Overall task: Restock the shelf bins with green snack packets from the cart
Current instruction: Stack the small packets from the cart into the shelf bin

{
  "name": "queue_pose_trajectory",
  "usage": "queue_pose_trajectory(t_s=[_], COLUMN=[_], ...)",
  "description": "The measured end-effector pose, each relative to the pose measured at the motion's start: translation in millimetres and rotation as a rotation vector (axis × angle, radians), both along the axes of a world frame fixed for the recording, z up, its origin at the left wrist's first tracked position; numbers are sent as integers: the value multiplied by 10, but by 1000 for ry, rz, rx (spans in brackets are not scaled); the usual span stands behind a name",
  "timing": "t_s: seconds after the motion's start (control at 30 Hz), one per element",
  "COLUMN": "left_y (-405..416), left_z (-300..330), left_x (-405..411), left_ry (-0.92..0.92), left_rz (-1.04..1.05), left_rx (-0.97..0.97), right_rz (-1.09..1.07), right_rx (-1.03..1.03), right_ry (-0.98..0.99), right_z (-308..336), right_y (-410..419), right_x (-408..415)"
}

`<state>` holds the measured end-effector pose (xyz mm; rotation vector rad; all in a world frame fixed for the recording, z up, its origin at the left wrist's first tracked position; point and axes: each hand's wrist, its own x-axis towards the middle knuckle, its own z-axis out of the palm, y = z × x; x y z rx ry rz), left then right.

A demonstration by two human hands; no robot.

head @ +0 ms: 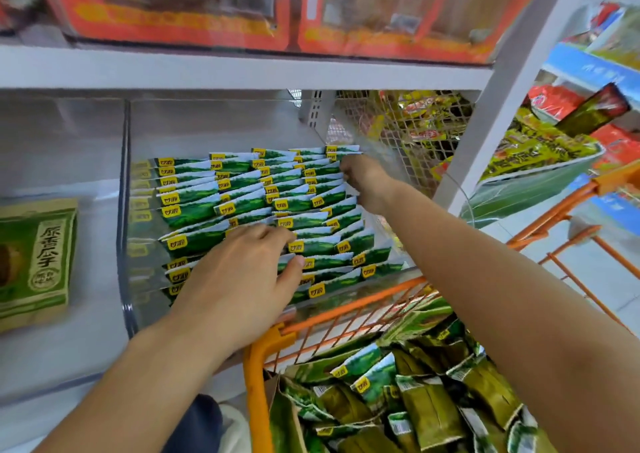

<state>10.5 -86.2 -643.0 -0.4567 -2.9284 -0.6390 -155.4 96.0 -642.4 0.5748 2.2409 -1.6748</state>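
A clear shelf bin [125, 210] holds several rows of upright green snack packets [242, 189] with yellow labels. My left hand [242, 272] lies flat on the front packets, fingers straight and pressing them. My right hand [367, 182] reaches to the bin's back right, fingers curled round the tops of the rear packets. Below at the right, an orange wire cart [256, 366] is filled with more loose green packets [398, 393].
A green and tan snack bag [38, 262] lies in the neighbouring bin on the left. Red-orange boxes [180, 6] stand on the shelf above. A wire mesh divider [408, 134] and a white upright [498, 89] border the bin's right side. Further shelves of snacks [540, 151] stand at the right.
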Motion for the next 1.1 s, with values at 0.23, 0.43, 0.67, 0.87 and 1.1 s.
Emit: queue_pose_trajectory(t_s=[0.23,0.43,0.67,0.87,1.1], left_y=[126,697,728,778,740], left_z=[238,291,-78,-122,-128], left_x=[310,1117,1324,1308,1315], left_ry=[304,57,-194,-192,-133], left_rz=[-98,-366,-329,-310,-285], left_rx=[-89,-91,-274,-401,-265], right_rz=[317,500,994,1072,1088], right_rx=[215,675,1216,1421,1505], right_ry=[195,579,111,-21,54], right_z=[331,662,282,-63,94], right_y=[159,699,1391,1383,1218], right_x=[627,2068,3084,3087,3075])
